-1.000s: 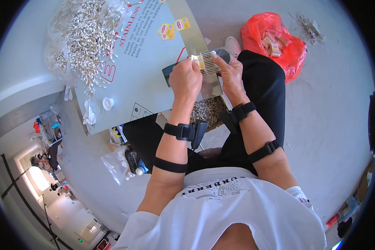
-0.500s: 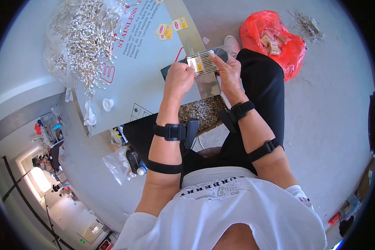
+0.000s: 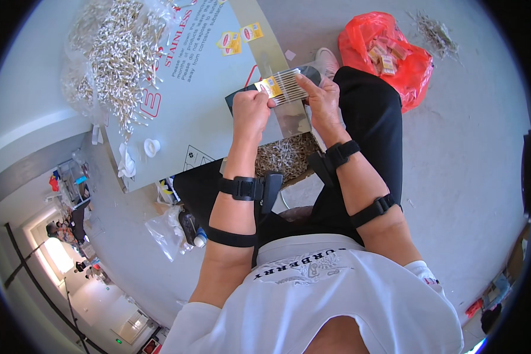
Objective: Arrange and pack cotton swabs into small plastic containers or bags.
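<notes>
Looking from far, I see the packet (image 3: 288,86) lying between my two grips, near the edge of the tabletop (image 3: 197,112). The left grip (image 3: 251,111) is curled and pinches its yellow end; the right grip (image 3: 325,101) clasps the opposite end, thumb lying on top. The red bag (image 3: 363,35) is farther right.

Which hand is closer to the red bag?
The right hand: the red bag is ahead of it and to its right. The left hand is farther, left of the swab pack.
</notes>
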A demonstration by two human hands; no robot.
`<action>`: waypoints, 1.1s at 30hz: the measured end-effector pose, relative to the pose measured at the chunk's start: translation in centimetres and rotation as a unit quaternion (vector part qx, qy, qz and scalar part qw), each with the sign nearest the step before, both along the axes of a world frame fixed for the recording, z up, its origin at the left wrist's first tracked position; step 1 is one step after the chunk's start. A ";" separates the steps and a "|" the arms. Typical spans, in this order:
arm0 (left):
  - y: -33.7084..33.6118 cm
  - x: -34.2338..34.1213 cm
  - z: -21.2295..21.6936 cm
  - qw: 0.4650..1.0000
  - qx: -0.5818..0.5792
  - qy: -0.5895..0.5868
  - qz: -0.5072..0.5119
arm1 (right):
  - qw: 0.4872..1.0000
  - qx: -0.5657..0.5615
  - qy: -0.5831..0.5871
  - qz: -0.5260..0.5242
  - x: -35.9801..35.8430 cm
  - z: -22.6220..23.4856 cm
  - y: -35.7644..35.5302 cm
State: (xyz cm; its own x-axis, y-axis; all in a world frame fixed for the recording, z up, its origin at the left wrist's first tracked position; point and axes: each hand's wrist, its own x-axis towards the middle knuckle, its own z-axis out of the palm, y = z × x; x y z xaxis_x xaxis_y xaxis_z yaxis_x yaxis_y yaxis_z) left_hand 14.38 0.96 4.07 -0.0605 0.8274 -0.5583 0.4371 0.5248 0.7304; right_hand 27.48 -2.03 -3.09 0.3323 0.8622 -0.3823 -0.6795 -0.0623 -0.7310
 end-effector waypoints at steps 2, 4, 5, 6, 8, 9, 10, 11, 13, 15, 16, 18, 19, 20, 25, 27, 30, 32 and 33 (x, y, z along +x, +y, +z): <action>-0.4 0.0 -0.2 1.000 0.004 -0.014 0.011 | 1.000 -0.010 0.012 0.002 -0.1 0.1 0.1; -0.6 0.4 -0.4 0.999 0.008 -0.028 0.023 | 1.000 -0.012 0.007 0.001 -0.1 -0.1 0.1; -0.8 0.8 -0.5 0.998 0.011 -0.042 0.035 | 1.000 -0.014 0.002 0.000 0.0 -0.2 0.1; -0.9 1.1 -0.5 0.997 0.015 -0.055 0.047 | 1.000 -0.014 0.002 0.000 0.0 -0.2 0.1; -0.9 1.4 -0.6 0.999 0.018 -0.045 0.025 | 1.000 -0.008 0.006 0.005 0.0 -0.1 0.0; -0.9 1.5 -0.6 0.999 0.020 -0.037 0.001 | 1.000 -0.008 0.006 0.005 0.0 -0.1 0.0; -0.9 1.4 -0.6 0.999 0.020 -0.037 0.000 | 1.000 -0.006 0.006 0.001 0.0 -0.1 0.0; -0.8 1.2 -0.6 0.999 0.014 -0.016 -0.027 | 1.000 -0.004 0.007 -0.004 0.0 -0.1 0.0; -0.7 0.6 -0.8 0.999 0.009 0.005 -0.053 | 1.000 -0.004 0.009 -0.004 -0.1 -0.2 0.1; -0.4 0.2 -0.9 0.993 0.029 0.049 -0.102 | 1.000 -0.003 0.010 -0.004 0.0 -0.2 0.1; -0.3 0.4 -0.9 0.993 0.029 0.049 -0.102 | 1.000 -0.006 0.010 -0.004 0.0 -0.2 0.1; 0.0 0.5 -1.0 0.987 0.054 0.074 -0.134 | 1.000 -0.008 0.011 -0.004 0.0 0.0 0.1; 0.2 0.6 -1.3 0.987 0.054 0.074 -0.133 | 1.000 -0.015 0.006 0.000 0.0 0.3 0.0; 0.3 0.8 -1.5 0.982 0.072 0.097 -0.145 | 1.000 -0.021 0.000 0.004 -0.1 0.6 -0.1; 0.6 1.8 -1.2 0.964 0.080 0.177 -0.183 | 1.000 -0.011 -0.010 -0.001 0.1 0.3 -0.1; 0.6 1.6 -0.8 0.937 0.114 0.253 -0.213 | 1.000 0.001 0.000 -0.002 0.1 0.5 -0.1; 0.2 1.4 0.2 0.912 0.154 0.303 -0.229 | 0.999 -0.008 0.042 -0.013 0.2 0.8 -0.2; -0.4 2.0 1.3 0.920 0.148 0.293 -0.213 | 0.998 -0.049 0.028 -0.002 1.1 0.4 -0.6; -0.8 2.0 2.0 0.927 0.144 0.287 -0.191 | 0.998 -0.048 0.028 -0.001 1.2 0.5 -0.7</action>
